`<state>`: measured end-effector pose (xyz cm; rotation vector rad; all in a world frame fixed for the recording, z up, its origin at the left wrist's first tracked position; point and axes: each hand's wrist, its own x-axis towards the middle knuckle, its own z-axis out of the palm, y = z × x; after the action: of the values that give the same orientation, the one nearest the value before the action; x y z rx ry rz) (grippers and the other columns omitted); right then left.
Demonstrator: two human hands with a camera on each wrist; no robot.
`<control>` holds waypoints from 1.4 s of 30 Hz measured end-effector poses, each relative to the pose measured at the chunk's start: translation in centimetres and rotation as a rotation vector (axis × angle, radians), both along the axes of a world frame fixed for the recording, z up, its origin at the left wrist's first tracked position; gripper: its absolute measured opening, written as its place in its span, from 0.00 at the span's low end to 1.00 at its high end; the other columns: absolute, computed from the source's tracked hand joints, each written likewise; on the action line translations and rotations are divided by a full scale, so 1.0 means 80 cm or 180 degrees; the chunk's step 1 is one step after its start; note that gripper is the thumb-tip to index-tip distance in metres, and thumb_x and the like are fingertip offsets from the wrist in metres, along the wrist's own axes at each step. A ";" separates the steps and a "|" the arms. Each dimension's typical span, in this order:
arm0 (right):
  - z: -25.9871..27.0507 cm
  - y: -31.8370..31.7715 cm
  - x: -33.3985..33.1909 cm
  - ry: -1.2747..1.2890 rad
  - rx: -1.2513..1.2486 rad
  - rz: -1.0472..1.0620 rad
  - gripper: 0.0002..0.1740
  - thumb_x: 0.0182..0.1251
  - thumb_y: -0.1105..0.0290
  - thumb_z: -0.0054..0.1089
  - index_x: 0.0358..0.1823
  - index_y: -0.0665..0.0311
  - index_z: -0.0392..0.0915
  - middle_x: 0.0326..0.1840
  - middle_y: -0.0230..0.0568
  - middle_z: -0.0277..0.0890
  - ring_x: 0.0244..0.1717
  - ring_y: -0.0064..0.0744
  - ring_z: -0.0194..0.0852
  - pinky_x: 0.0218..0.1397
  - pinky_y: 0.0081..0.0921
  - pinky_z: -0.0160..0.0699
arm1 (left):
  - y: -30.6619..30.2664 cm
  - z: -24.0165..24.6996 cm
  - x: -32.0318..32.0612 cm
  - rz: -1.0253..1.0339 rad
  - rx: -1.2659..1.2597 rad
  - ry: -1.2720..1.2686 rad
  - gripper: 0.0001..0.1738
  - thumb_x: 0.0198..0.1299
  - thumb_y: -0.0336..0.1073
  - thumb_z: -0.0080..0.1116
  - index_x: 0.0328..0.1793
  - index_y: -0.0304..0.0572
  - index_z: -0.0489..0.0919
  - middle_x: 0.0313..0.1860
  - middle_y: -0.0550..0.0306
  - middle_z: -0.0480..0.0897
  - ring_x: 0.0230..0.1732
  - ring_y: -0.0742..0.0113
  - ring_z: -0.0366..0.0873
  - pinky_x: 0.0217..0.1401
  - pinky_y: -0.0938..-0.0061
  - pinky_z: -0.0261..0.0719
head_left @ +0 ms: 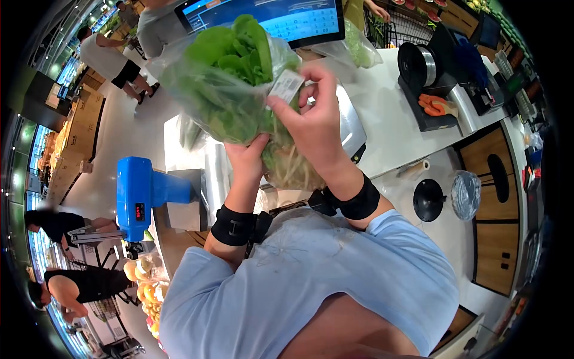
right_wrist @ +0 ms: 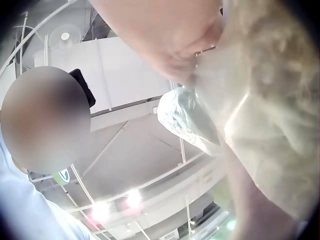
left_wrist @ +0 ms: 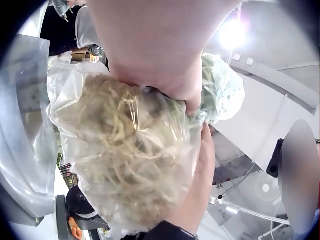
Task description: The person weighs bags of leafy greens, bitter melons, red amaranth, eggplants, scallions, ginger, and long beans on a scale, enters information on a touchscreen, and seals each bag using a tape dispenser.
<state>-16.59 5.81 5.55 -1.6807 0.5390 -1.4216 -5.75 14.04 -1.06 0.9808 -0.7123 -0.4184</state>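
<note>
A clear plastic bag of leafy green lettuce [head_left: 230, 66] is held up over the counter, leaves at the top and pale roots [head_left: 287, 161] at the bottom. My left hand [head_left: 248, 157] grips the bag around its middle from the near side. With curled fingers, my right hand [head_left: 317, 113] holds a white barcode label [head_left: 287, 85] against the bag's right side, thumb on its lower left edge. The left wrist view shows the roots [left_wrist: 130, 145] through the plastic below my left hand [left_wrist: 155, 70]. In the right wrist view the bag [right_wrist: 270, 120] is blurred and close.
Behind the bag stands a touchscreen [head_left: 299, 24], with another bagged vegetable [head_left: 359, 48] beside it. A metal scale plate [head_left: 353, 122] lies on the white counter [head_left: 382, 107]. Orange gloves [head_left: 436, 106] sit at the right, a blue device [head_left: 143, 194] at the left. Shoppers stand beyond.
</note>
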 end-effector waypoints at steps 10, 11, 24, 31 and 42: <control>-0.005 -0.040 -0.022 -0.0905 0.1833 0.2038 0.45 0.61 0.69 0.65 0.73 0.66 0.46 0.52 0.42 0.69 0.48 0.26 0.73 0.50 0.22 0.73 | 0.005 -0.020 0.010 -0.0615 0.0313 -0.0018 0.35 0.48 0.24 0.55 0.67 0.30 0.63 0.60 0.48 0.73 0.59 0.58 0.73 0.64 0.65 0.69; -0.007 -0.044 -0.025 -0.0907 0.2094 0.2275 0.42 0.62 0.68 0.64 0.72 0.67 0.49 0.53 0.42 0.69 0.49 0.27 0.73 0.51 0.22 0.73 | 0.003 -0.026 0.011 -0.0665 0.0287 -0.0016 0.35 0.49 0.26 0.57 0.67 0.30 0.63 0.60 0.49 0.73 0.59 0.58 0.73 0.64 0.66 0.69; -0.127 -0.076 -0.102 0.0273 0.1871 0.2449 0.30 0.66 0.64 0.55 0.67 0.68 0.61 0.57 0.41 0.72 0.56 0.34 0.72 0.56 0.27 0.73 | -0.082 -0.023 -0.028 -0.1638 0.1191 0.0011 0.33 0.51 0.26 0.61 0.65 0.32 0.63 0.57 0.49 0.74 0.55 0.60 0.74 0.58 0.67 0.73; -0.160 -0.148 -0.215 -0.1520 0.3337 0.1828 0.27 0.66 0.61 0.55 0.63 0.68 0.67 0.54 0.44 0.75 0.47 0.33 0.78 0.47 0.30 0.81 | -0.190 0.002 -0.088 -0.0710 0.1545 -0.3236 0.44 0.53 0.50 0.66 0.66 0.23 0.61 0.59 0.35 0.71 0.63 0.47 0.69 0.64 0.63 0.67; -0.246 -0.397 -0.232 0.0433 0.2307 0.0360 0.32 0.60 0.58 0.64 0.61 0.69 0.68 0.53 0.39 0.76 0.46 0.28 0.77 0.48 0.27 0.77 | -0.258 -0.072 0.007 0.0657 0.2516 -0.2231 0.56 0.49 0.65 0.62 0.68 0.19 0.59 0.62 0.26 0.68 0.65 0.41 0.67 0.65 0.61 0.67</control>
<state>-35.17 -25.96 -14.09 -1.1932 0.8924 -0.8743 -5.18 -6.63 -6.82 1.9820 -1.0864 -0.1530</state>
